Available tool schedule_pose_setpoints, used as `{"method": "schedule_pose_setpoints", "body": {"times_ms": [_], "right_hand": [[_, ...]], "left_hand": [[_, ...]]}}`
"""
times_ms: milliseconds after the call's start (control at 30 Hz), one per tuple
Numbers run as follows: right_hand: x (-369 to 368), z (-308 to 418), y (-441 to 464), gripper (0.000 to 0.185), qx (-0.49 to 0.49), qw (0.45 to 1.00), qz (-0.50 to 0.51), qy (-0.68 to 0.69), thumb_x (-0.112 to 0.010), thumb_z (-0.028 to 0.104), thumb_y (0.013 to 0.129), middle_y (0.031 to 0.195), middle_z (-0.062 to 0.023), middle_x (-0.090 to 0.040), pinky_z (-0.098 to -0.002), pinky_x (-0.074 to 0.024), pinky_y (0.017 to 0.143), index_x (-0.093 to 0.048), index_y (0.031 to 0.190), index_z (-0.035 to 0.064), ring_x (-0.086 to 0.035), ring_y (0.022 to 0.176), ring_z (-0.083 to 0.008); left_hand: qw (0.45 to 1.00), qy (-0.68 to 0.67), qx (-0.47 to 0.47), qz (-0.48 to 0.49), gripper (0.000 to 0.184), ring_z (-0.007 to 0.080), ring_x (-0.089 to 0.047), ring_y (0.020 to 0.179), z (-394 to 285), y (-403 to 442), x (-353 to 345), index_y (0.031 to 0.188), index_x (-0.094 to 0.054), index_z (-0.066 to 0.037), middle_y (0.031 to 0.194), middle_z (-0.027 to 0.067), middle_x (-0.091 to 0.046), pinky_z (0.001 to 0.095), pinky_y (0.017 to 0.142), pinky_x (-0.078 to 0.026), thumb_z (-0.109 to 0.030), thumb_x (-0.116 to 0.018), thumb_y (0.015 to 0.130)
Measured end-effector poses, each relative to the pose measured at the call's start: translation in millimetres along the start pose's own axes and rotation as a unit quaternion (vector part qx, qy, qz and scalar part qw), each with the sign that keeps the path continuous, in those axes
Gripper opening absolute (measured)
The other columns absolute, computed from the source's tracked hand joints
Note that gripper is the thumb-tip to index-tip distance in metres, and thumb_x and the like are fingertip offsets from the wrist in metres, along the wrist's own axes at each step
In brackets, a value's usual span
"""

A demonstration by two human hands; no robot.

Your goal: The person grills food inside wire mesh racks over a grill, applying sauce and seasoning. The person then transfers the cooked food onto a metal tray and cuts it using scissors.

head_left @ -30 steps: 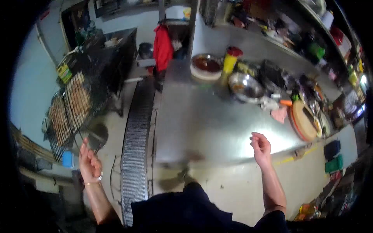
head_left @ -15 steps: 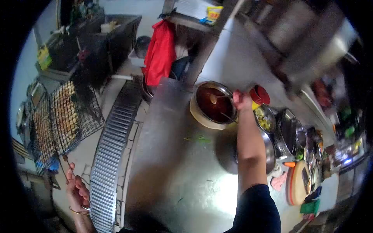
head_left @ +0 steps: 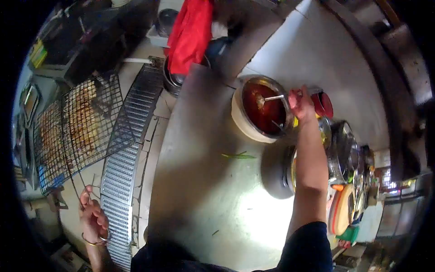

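My left hand [head_left: 94,216] is closed round the long handle of a wire grill basket [head_left: 122,131]. Flat browned food [head_left: 84,120], perhaps fish, lies pressed between its wires; the basket hangs over the floor, left of the counter. My right hand [head_left: 301,104] grips the handle of a metal spoon [head_left: 273,98]. The spoon's pale, blurred head is over or in the dark red sauce [head_left: 267,115] in a round steel-rimmed pot [head_left: 241,119]. A second metal handle [head_left: 277,124] leans in the sauce. Close by my right hand is a red container [head_left: 322,105].
The steel counter [head_left: 199,181] carries green scraps [head_left: 239,155]. Several metal bowls [head_left: 346,149] and a round cutting board [head_left: 343,209] line its right side. A metal drain grate [head_left: 118,181] runs along the floor. A red cloth [head_left: 190,36] hangs beyond the counter's corner.
The view has shifted. The spoon's head has moved to the upper middle of the pot, its handle levelled out. The grill basket has swung slightly right, its corner now overlapping the drain grate.
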State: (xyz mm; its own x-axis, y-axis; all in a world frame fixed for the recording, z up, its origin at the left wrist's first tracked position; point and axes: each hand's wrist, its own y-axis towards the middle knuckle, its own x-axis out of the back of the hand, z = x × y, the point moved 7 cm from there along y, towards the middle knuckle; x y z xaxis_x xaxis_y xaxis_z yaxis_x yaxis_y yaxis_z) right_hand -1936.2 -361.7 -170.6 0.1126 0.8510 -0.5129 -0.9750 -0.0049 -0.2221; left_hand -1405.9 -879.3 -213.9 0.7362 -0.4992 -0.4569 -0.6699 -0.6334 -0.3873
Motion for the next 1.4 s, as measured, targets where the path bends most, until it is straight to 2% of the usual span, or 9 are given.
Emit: {"method": "schedule_pose_setpoints", "body": {"times_ms": [133,300,467,500,633,800,1033,1333,1400], "right_hand": [[-48,5,-88,0.034,0.010,0.956,-0.034,-0.290,-0.049,0.034,0.095,0.074,-0.0108,-0.062,-0.0313,-0.0534,0.061,-0.056,0.087,0.0023,-0.062,0.063,-0.0210],[-58,-14,-158,0.024,0.203,0.860,0.048,-0.465,-0.043,0.017,0.098,0.097,-0.0134,-0.065,-0.0306,-0.0550,0.071,-0.056,0.102,-0.0033,-0.064,0.078,-0.0177],[-58,-41,-184,0.027,0.393,0.649,0.039,-0.650,-0.047,0.014,0.097,0.099,-0.0093,-0.065,-0.0260,-0.0509,0.076,-0.057,0.113,-0.0043,-0.062,0.083,-0.0141],[-61,-42,-189,0.027,0.412,0.619,0.027,-0.669,-0.047,0.015,0.097,0.098,-0.0092,-0.065,-0.0256,-0.0505,0.077,-0.058,0.114,-0.0039,-0.062,0.082,-0.0135],[-17,-62,-154,0.027,0.345,0.821,-0.071,-0.449,-0.046,0.018,0.098,0.092,-0.0094,-0.065,-0.0265,-0.0515,0.075,-0.058,0.111,-0.0025,-0.062,0.080,-0.0157],[-7,-81,-149,0.025,0.202,0.961,-0.162,-0.100,-0.046,0.021,0.097,0.087,-0.0096,-0.063,-0.0293,-0.0542,0.073,-0.057,0.107,0.0006,-0.063,0.076,-0.0187],[-26,-119,-157,0.021,0.110,0.961,-0.182,0.179,-0.039,0.018,0.098,0.079,-0.0098,-0.058,-0.0324,-0.0567,0.066,-0.053,0.093,0.0025,-0.060,0.069,-0.0201],[-59,-103,-167,0.021,0.257,0.942,-0.167,-0.136,-0.050,0.016,0.097,0.080,-0.0078,-0.062,-0.0264,-0.0534,0.063,-0.059,0.103,-0.0016,-0.060,0.070,-0.0142],[-72,-96,-168,0.027,0.221,0.966,-0.120,-0.056,-0.054,0.023,0.096,0.083,-0.0083,-0.062,-0.0267,-0.0536,0.066,-0.060,0.106,-0.0009,-0.060,0.071,-0.0139]], "left_hand": [[0.999,0.033,0.020,0.037,0.043,0.0055,-0.038,0.038,-4,8,1,0.129,-0.043,-0.006,0.059,-0.0021,-0.044,0.0198,0.029,-0.033,-0.009,-0.053,0.087],[0.984,0.069,0.056,0.152,0.038,0.0070,-0.036,0.037,-10,-2,-11,0.128,-0.043,-0.006,0.056,-0.0018,-0.041,0.0217,0.031,-0.030,-0.011,-0.050,0.091],[0.970,0.104,0.115,0.190,0.035,0.0087,-0.037,0.037,-5,-19,-37,0.126,-0.042,-0.002,0.053,0.0000,-0.039,0.0234,0.033,-0.033,-0.006,-0.044,0.092],[0.926,0.255,0.049,0.275,0.035,0.0090,-0.038,0.038,-6,-18,-39,0.126,-0.042,-0.001,0.052,0.0010,-0.041,0.0239,0.034,-0.034,-0.007,-0.045,0.091],[0.935,0.206,0.234,0.171,0.037,0.0105,-0.042,0.041,-1,-38,-57,0.126,-0.042,0.000,0.053,0.0015,-0.042,0.0264,0.036,-0.036,-0.009,-0.048,0.091],[0.901,0.174,0.266,0.296,0.036,0.0139,-0.046,0.042,14,-32,-67,0.126,-0.043,-0.002,0.061,0.0053,-0.048,0.0286,0.039,-0.040,-0.008,-0.049,0.091],[0.895,0.178,0.293,0.285,0.034,0.0120,-0.043,0.040,6,-17,-59,0.125,-0.044,-0.001,0.059,0.0041,-0.045,0.0275,0.034,-0.038,-0.005,-0.045,0.091],[0.886,0.204,0.273,0.314,0.034,0.0114,-0.044,0.044,6,-26,-67,0.126,-0.045,-0.002,0.062,0.0045,-0.048,0.0280,0.037,-0.038,-0.006,-0.045,0.092],[0.896,0.197,0.291,0.271,0.035,0.0115,-0.042,0.045,3,-39,-74,0.127,-0.044,-0.003,0.061,0.0044,-0.046,0.0276,0.038,-0.036,-0.007,-0.046,0.092]]}}
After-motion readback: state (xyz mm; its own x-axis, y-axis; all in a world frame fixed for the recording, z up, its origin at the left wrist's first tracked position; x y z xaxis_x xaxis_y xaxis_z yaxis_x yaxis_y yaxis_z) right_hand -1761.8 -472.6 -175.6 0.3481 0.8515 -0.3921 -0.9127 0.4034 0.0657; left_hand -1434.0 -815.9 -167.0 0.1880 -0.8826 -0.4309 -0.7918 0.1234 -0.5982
